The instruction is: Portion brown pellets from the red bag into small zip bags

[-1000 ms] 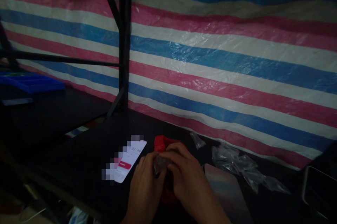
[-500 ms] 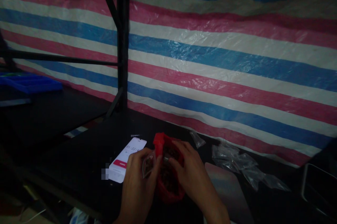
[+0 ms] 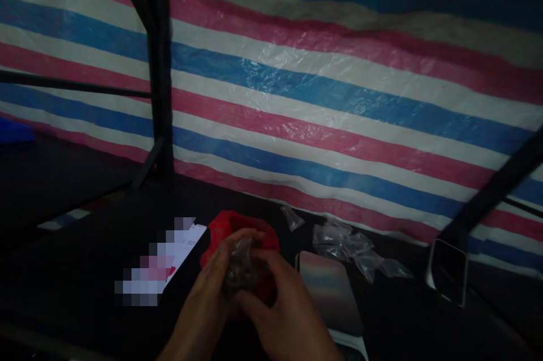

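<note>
A small clear plastic bag [image 3: 241, 259], its lower part filled with small dark pieces, sits between my two hands above an open red bag [image 3: 220, 226]. My left hand [image 3: 212, 279] curls around the clear bag's left side. From the right, my right hand [image 3: 282, 293] closes on it, thumb below and fingers behind. The hands cover much of the red bag, and its contents are mostly hidden and dark. I cannot tell what the small pieces are.
A phone [image 3: 184, 253], partly blurred, lies left of the red bag. To the right is a flat silver-topped device [image 3: 331, 287], with several clear plastic bags [image 3: 343, 241] behind it. A dark-faced, pale-rimmed object [image 3: 448, 273] stands farther right. Striped sheeting [image 3: 318, 123] hangs behind the table.
The view has swung to the right. The filled clear bag, earlier partly hidden in my left hand, is now between both hands. My right hand has come out of the red bag.
</note>
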Tool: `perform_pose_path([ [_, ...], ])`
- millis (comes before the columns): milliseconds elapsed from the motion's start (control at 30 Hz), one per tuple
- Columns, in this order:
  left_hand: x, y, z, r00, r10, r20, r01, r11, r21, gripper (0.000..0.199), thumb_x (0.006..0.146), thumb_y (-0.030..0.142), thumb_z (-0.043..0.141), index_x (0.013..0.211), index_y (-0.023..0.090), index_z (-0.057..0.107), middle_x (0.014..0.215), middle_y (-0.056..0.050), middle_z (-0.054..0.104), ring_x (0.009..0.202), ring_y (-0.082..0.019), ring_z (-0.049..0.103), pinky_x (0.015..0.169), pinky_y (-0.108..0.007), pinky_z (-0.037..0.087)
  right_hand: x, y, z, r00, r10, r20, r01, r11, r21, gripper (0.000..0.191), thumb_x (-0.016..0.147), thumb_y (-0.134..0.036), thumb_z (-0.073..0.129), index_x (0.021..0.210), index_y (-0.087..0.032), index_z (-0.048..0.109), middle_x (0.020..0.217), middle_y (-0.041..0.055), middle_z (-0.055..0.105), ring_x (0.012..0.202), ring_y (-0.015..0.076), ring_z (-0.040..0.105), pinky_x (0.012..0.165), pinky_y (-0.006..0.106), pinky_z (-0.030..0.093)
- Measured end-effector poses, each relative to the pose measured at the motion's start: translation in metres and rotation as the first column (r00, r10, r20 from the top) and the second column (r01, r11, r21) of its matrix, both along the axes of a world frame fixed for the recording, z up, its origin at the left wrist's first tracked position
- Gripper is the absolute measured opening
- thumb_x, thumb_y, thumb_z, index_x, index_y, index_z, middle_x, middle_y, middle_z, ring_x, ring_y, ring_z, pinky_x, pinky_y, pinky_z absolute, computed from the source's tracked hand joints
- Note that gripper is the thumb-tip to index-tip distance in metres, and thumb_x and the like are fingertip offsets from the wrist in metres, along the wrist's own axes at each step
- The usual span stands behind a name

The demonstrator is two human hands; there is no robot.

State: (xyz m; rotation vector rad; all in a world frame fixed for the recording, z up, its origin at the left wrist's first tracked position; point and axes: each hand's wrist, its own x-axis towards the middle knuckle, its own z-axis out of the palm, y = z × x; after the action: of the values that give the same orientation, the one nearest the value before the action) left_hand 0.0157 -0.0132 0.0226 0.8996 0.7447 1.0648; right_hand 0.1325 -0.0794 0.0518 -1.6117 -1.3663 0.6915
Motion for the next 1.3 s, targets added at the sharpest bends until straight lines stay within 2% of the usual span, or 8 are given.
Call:
perform_pose_path([
  [100, 0.011, -0.005, -0.007, 0.994, -0.104, 0.024, 0.104, 0.995, 0.008, 0.069, 0.091, 0.08, 0.055, 0.133, 0.028, 0.072, 0.146, -0.009, 0.073, 0.138, -0.034, 0.065, 0.118, -0.053, 0.051, 0.01, -0.01, -0.006, 0.999, -0.019, -0.031, 0.02, 1.0, 0.009, 0.038, 0.081, -0.015, 0.077, 0.116, -0.029, 0.076, 0.12, -0.0014, 0.078, 0.115, 0.0223, 0.071, 0.101, 0.031, 0.051],
  [267, 0.034, -0.006, -0.017, 0.984, -0.176, -0.032, 0.178, 0.958, 0.225, 0.065, 0.094, 0.078, 0.05, 0.134, 0.031, 0.074, 0.155, -0.006, 0.066, 0.15, -0.032, 0.054, 0.127, -0.054, 0.04, 0.051, -0.033, 0.003, 0.997, -0.03, -0.073, 0.029, 0.999, -0.024, 0.023, 0.083, -0.022, 0.076, 0.105, -0.025, 0.079, 0.1, -0.001, 0.079, 0.095, 0.0205, 0.073, 0.083, 0.027, 0.054],
  [367, 0.042, -0.01, -0.023, 0.99, -0.071, -0.123, 0.109, 0.936, 0.335, 0.063, 0.096, 0.076, 0.048, 0.137, 0.034, 0.071, 0.159, -0.004, 0.062, 0.153, -0.031, 0.05, 0.129, -0.055, 0.036, 0.092, -0.052, 0.011, 0.997, -0.083, 0.0, 0.083, 0.996, -0.03, 0.02, 0.086, -0.028, 0.073, 0.103, -0.021, 0.079, 0.105, 0.0026, 0.079, 0.101, 0.0229, 0.072, 0.09, 0.03, 0.053],
  [467, 0.042, -0.017, -0.029, 0.981, 0.06, -0.186, 0.023, 0.909, 0.417, 0.056, 0.1, 0.068, 0.051, 0.147, 0.037, 0.061, 0.161, -0.002, 0.059, 0.153, -0.029, 0.049, 0.133, -0.056, 0.027, 0.13, -0.066, 0.003, 0.986, -0.146, 0.077, 0.156, 0.977, -0.142, 0.022, 0.087, -0.033, 0.07, 0.102, -0.02, 0.079, 0.098, 0.005, 0.081, 0.091, 0.0256, 0.074, 0.081, 0.034, 0.055],
  [600, 0.035, -0.024, -0.038, 0.938, 0.215, -0.272, -0.002, 0.787, 0.617, 0.046, 0.107, 0.055, 0.048, 0.151, 0.041, 0.054, 0.161, 0.001, 0.059, 0.15, -0.025, 0.05, 0.131, -0.049, 0.03, 0.158, -0.068, -0.02, 0.938, -0.248, 0.241, 0.273, 0.959, -0.078, 0.035, 0.088, -0.04, 0.07, 0.115, -0.02, 0.079, 0.116, 0.0112, 0.08, 0.107, 0.0316, 0.074, 0.097, 0.044, 0.056],
  [767, 0.031, -0.022, -0.045, 0.885, 0.363, -0.292, 0.0, 0.626, 0.78, 0.04, 0.109, 0.043, 0.046, 0.149, 0.041, 0.052, 0.157, 0.004, 0.059, 0.144, -0.018, 0.054, 0.122, -0.032, 0.038, 0.174, -0.062, -0.027, 0.859, -0.408, 0.309, 0.368, 0.912, 0.18, 0.045, 0.092, -0.051, 0.065, 0.122, -0.021, 0.079, 0.129, 0.0145, 0.076, 0.124, 0.0346, 0.068, 0.113, 0.054, 0.047],
  [933, 0.033, -0.02, -0.045, 0.845, 0.474, -0.246, -0.036, 0.51, 0.859, 0.034, 0.109, 0.033, 0.047, 0.141, 0.037, 0.056, 0.145, 0.003, 0.065, 0.138, -0.017, 0.057, 0.116, -0.028, 0.041, 0.183, -0.06, -0.02, 0.852, -0.426, 0.304, 0.367, 0.9, 0.234, 0.037, 0.094, -0.049, 0.062, 0.11, -0.022, 0.08, 0.118, 0.0138, 0.079, 0.118, 0.0339, 0.07, 0.111, 0.054, 0.048],
  [1300, 0.033, -0.022, -0.039, 0.84, 0.503, -0.203, -0.069, 0.471, 0.879, 0.026, 0.107, 0.023, 0.047, 0.128, 0.034, 0.059, 0.128, 0.001, 0.064, 0.12, -0.02, 0.061, 0.104, -0.034, 0.046, 0.171, -0.056, -0.014, 0.885, -0.358, 0.298, 0.292, 0.925, 0.244, 0.028, 0.097, -0.04, 0.061, 0.105, -0.022, 0.081, 0.112, 0.0103, 0.079, 0.111, 0.0282, 0.071, 0.105, 0.045, 0.05],
])
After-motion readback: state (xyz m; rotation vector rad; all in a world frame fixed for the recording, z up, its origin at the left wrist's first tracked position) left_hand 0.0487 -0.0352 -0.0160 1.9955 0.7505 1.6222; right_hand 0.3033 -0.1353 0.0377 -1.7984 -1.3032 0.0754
